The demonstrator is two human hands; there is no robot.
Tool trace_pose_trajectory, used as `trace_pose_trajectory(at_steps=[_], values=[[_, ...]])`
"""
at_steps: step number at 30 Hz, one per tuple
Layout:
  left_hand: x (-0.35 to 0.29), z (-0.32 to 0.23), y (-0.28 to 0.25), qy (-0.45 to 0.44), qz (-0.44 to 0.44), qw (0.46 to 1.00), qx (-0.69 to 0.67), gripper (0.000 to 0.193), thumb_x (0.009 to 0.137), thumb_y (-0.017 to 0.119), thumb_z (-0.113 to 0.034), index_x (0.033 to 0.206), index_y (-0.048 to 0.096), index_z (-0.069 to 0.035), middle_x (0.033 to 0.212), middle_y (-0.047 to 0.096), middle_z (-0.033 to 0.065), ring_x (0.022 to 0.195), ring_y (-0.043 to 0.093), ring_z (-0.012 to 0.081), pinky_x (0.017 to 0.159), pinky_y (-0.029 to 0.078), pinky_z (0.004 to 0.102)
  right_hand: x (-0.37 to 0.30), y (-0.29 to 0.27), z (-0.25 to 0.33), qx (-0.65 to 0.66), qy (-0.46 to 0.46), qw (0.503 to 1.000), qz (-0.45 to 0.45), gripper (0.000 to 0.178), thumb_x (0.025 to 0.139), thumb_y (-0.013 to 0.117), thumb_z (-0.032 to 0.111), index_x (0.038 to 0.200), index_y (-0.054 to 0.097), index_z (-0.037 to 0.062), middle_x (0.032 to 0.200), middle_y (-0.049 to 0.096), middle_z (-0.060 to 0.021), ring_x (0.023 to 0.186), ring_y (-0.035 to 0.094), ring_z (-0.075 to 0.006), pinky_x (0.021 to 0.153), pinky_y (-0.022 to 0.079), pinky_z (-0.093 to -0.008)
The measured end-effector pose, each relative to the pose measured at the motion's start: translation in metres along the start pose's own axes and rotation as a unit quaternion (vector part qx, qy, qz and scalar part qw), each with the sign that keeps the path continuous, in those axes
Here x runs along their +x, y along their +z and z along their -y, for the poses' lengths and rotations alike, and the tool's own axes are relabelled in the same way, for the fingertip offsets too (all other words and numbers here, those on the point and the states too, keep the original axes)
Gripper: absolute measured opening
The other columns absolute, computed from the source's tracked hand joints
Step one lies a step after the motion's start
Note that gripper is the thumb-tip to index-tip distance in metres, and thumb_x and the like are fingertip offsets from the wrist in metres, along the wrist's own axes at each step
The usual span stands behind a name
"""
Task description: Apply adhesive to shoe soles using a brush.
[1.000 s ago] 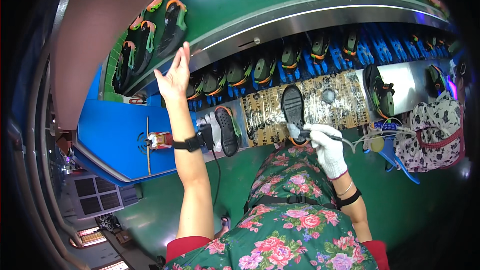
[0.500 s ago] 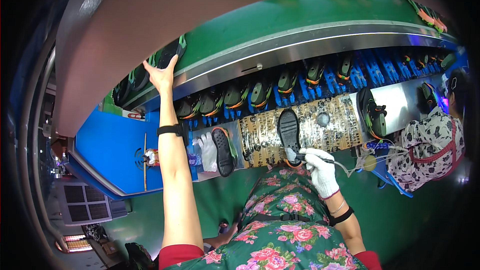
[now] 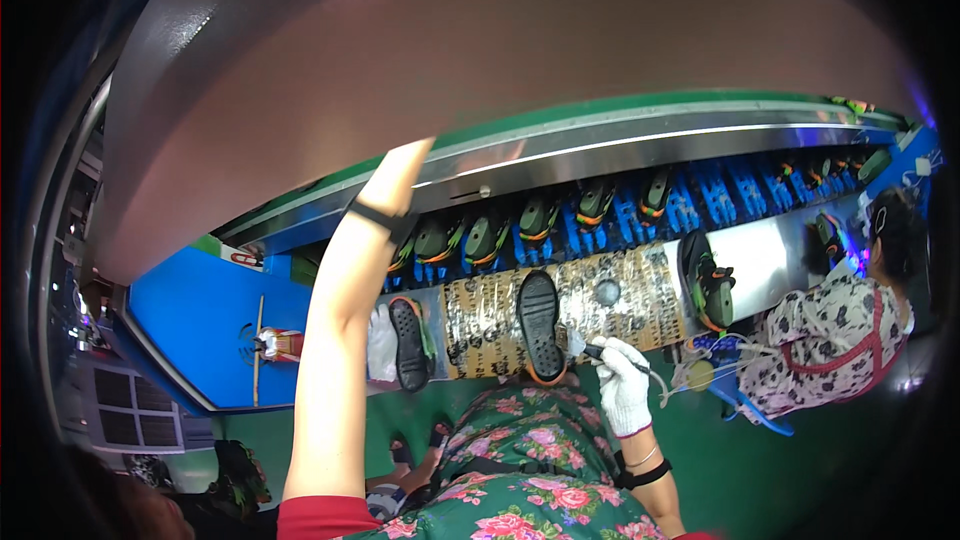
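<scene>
My right hand (image 3: 624,380), in a white knit glove, is closed around a dark-handled brush (image 3: 592,349) with a pale flat tip; a thin tube trails from its back end. The tip is close to the toe or heel edge of a black shoe (image 3: 540,325) lying sole up on a taped cardboard sheet (image 3: 480,325). My bare left forearm (image 3: 345,310) reaches forward, and the hand is hidden past the wrist behind the brown overhang. Left of the sheet, another black shoe (image 3: 408,342) lies sole up beside a white glove (image 3: 382,345).
A brown overhang (image 3: 480,50) covers the far side above a metal rail (image 3: 600,150). Beneath it, several shoes (image 3: 485,240) stand in a row on blue holders (image 3: 710,190). At right, a shoe (image 3: 706,280) lies on the bench, near a seated person (image 3: 830,330).
My left hand has left the shoes on the green surface at the far left and moved right, out of sight. The brush has come off the sole to its right side. The view has shifted.
</scene>
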State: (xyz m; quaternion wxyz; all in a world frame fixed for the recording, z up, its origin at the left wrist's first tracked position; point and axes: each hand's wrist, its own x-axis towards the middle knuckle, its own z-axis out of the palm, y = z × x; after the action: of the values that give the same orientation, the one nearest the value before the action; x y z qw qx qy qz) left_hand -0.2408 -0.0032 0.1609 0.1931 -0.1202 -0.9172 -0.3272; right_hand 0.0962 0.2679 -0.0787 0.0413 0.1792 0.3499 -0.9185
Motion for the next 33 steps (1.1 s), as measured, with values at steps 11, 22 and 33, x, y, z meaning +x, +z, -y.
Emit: trace_pose_trajectory(at_steps=[11,22,33], values=[[0.094,-0.011,0.115,-0.042,0.005,0.993,-0.106,0.06,0.082,0.075,-0.046,0.124,0.064,-0.005,0.134,0.062,0.0188,0.125,0.058,0.037,0.106,0.046,0.0432,-0.011,-0.043,0.005,-0.023,0.012,0.999,0.021,0.03,0.094,0.064,0.001,0.124,0.059,-0.004,0.118,0.068,-0.0132,0.088,0.063,-0.0115,0.06,0.048,-0.0164],[-0.152,0.044,0.002,-0.026,-0.244,0.959,-0.143,0.05,0.065,0.087,-0.035,0.092,0.058,-0.004,0.114,0.055,0.0304,0.123,0.049,0.0498,0.097,0.047,0.053,0.027,0.005,0.001,-0.019,0.18,0.975,0.128,0.032,0.102,0.059,0.008,0.132,0.055,-0.0044,0.119,0.067,-0.0086,0.085,0.058,-0.0088,0.062,0.048,-0.0169],[-0.15,0.032,0.033,-0.075,-0.298,0.948,-0.084,0.069,0.064,0.089,-0.035,0.116,0.053,-0.009,0.14,0.039,0.0322,0.117,0.048,0.05,0.104,0.04,0.0548,0.027,0.004,0.011,0.0,0.19,0.973,0.133,0.035,0.104,0.057,0.009,0.133,0.052,-0.009,0.116,0.066,-0.0149,0.086,0.061,-0.0116,0.06,0.047,-0.0182]])
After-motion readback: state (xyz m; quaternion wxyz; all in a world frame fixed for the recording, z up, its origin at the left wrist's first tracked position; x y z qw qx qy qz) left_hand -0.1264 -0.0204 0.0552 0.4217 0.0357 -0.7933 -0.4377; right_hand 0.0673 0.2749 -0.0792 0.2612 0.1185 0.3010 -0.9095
